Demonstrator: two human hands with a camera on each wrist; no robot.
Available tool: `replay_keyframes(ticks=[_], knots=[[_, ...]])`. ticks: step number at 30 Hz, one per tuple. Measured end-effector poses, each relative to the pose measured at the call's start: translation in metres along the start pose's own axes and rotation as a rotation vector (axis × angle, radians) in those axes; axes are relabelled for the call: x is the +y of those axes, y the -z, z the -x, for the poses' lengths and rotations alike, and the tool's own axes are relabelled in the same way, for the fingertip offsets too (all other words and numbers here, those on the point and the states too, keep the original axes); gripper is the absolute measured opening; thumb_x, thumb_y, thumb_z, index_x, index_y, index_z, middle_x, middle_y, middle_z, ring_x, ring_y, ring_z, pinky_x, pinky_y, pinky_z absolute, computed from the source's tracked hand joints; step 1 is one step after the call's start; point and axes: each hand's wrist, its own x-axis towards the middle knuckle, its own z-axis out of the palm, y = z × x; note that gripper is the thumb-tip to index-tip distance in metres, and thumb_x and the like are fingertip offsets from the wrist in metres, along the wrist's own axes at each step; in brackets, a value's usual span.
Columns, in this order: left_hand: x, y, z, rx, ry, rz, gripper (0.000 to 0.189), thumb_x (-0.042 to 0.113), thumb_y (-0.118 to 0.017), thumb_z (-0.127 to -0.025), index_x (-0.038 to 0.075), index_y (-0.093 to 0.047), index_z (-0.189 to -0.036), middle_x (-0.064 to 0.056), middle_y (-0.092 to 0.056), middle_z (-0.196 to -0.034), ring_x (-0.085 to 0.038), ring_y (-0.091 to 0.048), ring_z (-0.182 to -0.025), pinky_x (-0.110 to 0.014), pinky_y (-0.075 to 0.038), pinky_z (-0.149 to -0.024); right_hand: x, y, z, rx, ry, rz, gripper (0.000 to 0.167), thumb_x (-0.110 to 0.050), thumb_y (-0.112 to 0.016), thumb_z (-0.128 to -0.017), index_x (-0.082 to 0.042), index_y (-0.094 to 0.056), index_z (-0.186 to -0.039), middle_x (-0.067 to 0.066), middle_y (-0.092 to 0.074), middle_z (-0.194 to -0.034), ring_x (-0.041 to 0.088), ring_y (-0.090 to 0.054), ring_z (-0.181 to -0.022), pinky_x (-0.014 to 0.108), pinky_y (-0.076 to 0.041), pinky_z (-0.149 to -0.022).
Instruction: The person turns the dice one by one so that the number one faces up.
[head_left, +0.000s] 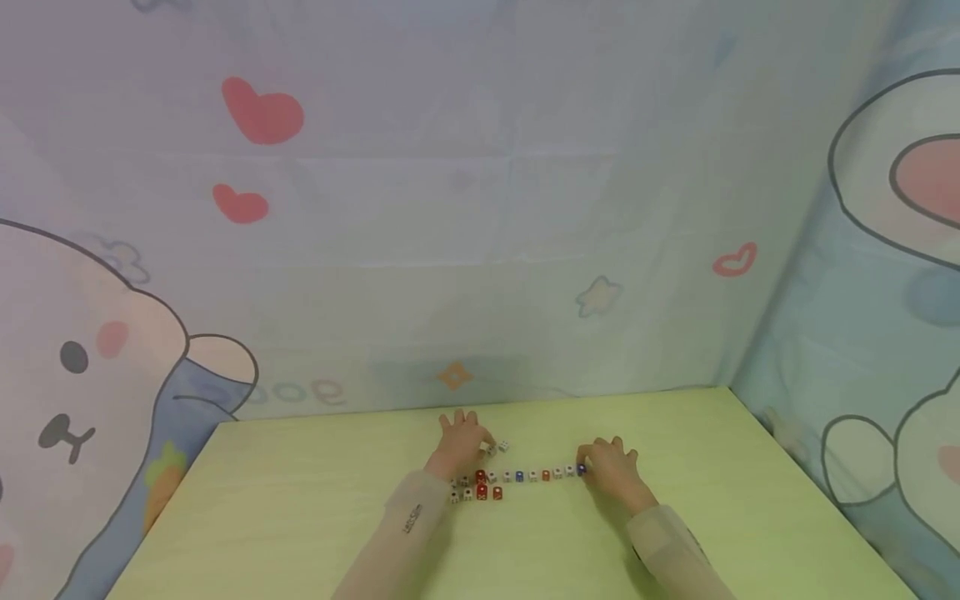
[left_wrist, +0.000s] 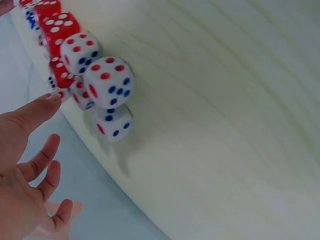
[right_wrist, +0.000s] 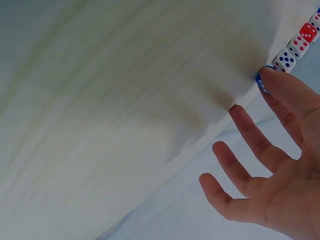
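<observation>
My left hand [head_left: 459, 446] is over the far side of the table, thumb and index finger pinching a small white die [head_left: 491, 450]. Its other fingers spread away, and the index finger is mostly hidden behind the thumb in the left wrist view. Beside that die sits another white die [head_left: 504, 446]. My right hand [head_left: 611, 468] pinches a blue die [right_wrist: 261, 84] between thumb and index finger, at the right end of a line of dice. Along this line are white dice, a blue die [head_left: 519, 477] and a red die [head_left: 546, 475].
At the line's left end, larger white dice [left_wrist: 109, 82] and red dice [left_wrist: 61, 29] cluster in front of my left wrist. The light-green table [head_left: 300, 500] extends to both sides. A printed cloth [head_left: 450, 250] hangs behind its far edge.
</observation>
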Motion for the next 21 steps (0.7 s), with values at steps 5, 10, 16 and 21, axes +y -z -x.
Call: replay_keyframes(ticks=[5, 10, 16, 21], knots=[[0.0003, -0.0059, -0.0040, 0.045, -0.026, -0.016, 0.017, 0.018, -0.068, -0.077, 0.024, -0.070, -0.092, -0.008, -0.054, -0.093, -0.025, -0.041, -0.090, -0.061, -0.028, -0.087, -0.0002, -0.0005, -0.0006, -0.009, -0.007, 0.000, 0.014, -0.008, -0.070, -0.072, -0.017, -0.063, -0.080, 0.008, -0.058, -0.090, 0.032, -0.043, -0.087, 0.061, -0.034, -0.073], [0.0010, -0.0064, -0.0030, 0.079, -0.042, -0.025, 0.007, 0.016, -0.069, -0.075, 0.021, -0.069, -0.080, -0.006, -0.053, -0.089, -0.023, -0.041, -0.086, -0.059, -0.029, -0.085, -0.0008, -0.0009, -0.0008, -0.009, -0.008, -0.003, 0.013, -0.008, -0.070, -0.072, -0.017, -0.063, -0.079, 0.008, -0.058, -0.091, 0.033, -0.044, -0.088, 0.063, -0.033, -0.073], [0.0011, -0.0058, 0.0008, 0.050, -0.035, -0.025, 0.005, 0.013, -0.067, -0.076, 0.018, -0.067, -0.079, -0.004, -0.054, -0.084, -0.024, -0.043, -0.086, -0.061, -0.027, -0.087, -0.0014, -0.0007, -0.0001, 0.001, -0.008, 0.008, 0.012, -0.009, -0.070, -0.072, -0.017, -0.063, -0.079, 0.007, -0.057, -0.086, 0.029, -0.042, -0.083, 0.056, -0.034, -0.069], [-0.0010, -0.0070, 0.0027, 0.016, -0.039, -0.002, 0.006, 0.011, -0.065, -0.078, 0.015, -0.065, -0.082, -0.001, -0.054, -0.080, -0.020, -0.040, -0.079, -0.063, -0.025, -0.090, -0.0025, -0.0001, 0.0005, 0.007, -0.006, 0.012, 0.011, -0.010, -0.070, -0.073, -0.017, -0.063, -0.077, 0.006, -0.057, -0.085, 0.027, -0.041, -0.080, 0.052, -0.034, -0.067]])
